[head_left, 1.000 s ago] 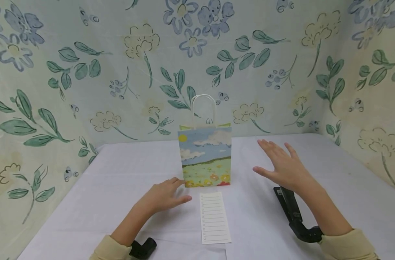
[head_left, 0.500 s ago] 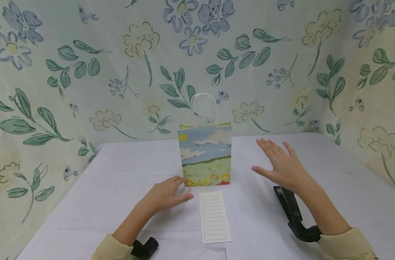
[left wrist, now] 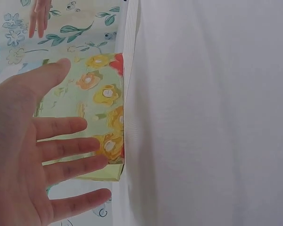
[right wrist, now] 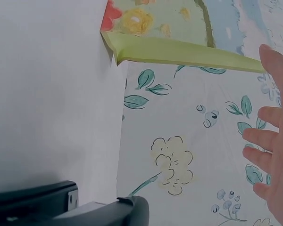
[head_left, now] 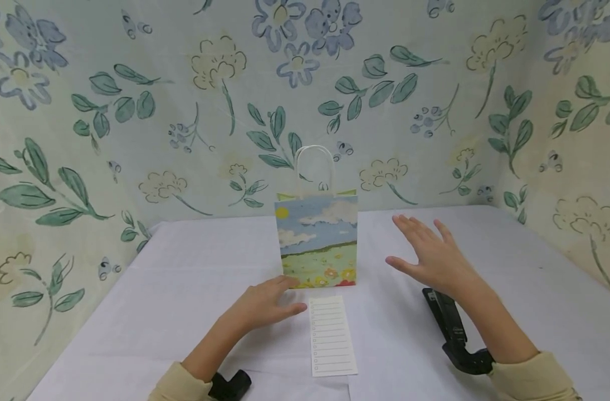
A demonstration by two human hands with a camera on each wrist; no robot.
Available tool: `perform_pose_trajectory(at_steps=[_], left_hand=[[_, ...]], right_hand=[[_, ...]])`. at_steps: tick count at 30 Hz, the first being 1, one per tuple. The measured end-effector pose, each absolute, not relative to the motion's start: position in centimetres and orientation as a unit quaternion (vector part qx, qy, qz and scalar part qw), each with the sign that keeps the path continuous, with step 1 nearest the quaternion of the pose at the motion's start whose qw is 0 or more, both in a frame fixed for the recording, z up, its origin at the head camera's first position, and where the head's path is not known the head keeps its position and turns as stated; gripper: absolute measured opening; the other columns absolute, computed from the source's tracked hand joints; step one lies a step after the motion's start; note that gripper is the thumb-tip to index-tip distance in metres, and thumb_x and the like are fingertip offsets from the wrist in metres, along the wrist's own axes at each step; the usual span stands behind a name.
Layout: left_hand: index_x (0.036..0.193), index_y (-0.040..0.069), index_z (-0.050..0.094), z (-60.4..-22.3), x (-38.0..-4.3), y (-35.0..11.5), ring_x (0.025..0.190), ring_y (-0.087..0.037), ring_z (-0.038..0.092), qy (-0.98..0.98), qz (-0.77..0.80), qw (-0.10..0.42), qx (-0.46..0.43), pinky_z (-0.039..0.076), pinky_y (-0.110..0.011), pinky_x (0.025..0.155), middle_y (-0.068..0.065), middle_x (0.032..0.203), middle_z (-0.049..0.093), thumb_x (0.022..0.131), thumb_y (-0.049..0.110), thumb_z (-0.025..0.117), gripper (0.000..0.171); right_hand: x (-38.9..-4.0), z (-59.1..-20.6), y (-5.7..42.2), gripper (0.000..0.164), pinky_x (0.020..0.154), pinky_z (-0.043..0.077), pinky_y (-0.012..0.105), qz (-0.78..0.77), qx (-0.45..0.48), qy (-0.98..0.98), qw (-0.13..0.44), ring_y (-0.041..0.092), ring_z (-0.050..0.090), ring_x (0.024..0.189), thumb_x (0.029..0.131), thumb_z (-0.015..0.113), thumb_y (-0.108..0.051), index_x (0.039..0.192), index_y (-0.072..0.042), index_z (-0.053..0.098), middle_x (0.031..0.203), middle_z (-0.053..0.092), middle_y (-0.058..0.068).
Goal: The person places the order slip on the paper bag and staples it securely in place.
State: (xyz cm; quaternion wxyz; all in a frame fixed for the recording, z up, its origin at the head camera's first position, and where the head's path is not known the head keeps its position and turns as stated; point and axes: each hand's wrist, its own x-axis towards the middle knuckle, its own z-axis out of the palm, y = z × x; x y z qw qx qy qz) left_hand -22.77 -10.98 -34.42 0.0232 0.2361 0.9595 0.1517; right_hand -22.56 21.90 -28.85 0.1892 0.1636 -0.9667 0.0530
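A paper gift bag with a painted sky and meadow and white looped handles stands upright at the back middle of the table. My left hand is at its lower left corner, fingertips overlapping the bag in the head view. In the left wrist view the left hand shows spread fingers and thumb in front of the printed flowers, holding nothing. Right of the bag, my right hand hovers with straight, spread fingers and an empty palm. Below that hand lies a black stapler, also seen in the right wrist view.
A white lined checklist sheet lies flat in front of the bag. Black wrist mounts stick out at both sleeves, the right one overlapping the stapler's near end. Floral cloth hangs behind the white-covered table.
My left hand has drifted a little to the right, its thumb now close to the sheet's upper left corner. The right hand has shifted slightly left. Bag, sheet and stapler stay put.
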Motion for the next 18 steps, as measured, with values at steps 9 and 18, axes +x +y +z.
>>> perform_pose_trajectory(at_steps=[9,18], left_hand=[[0.130,0.017,0.049,-34.73,-22.60,-10.75,0.122,-0.025,0.048,0.959,0.156,0.021,0.237,0.042,-0.051,0.092,-0.004,0.134,0.050,0.085,0.060,0.047,0.062],[0.128,0.018,0.050,-34.40,-22.60,-10.60,0.122,-0.025,0.048,0.958,0.161,0.013,0.238,0.042,-0.052,0.090,-0.004,0.133,0.050,0.086,0.056,0.048,0.057]], right_hand=[[-22.62,-29.27,21.58,0.084,0.109,0.002,0.057,0.061,0.160,-0.968,0.186,0.037,0.024,0.134,0.082,0.055,-0.055,0.143,-0.006,0.024,0.146,0.030,0.019],[-23.19,-28.97,21.61,0.084,0.109,0.002,0.058,0.059,0.163,-0.966,0.192,0.037,0.024,0.134,0.082,0.053,-0.056,0.144,-0.007,0.023,0.146,0.029,0.019]])
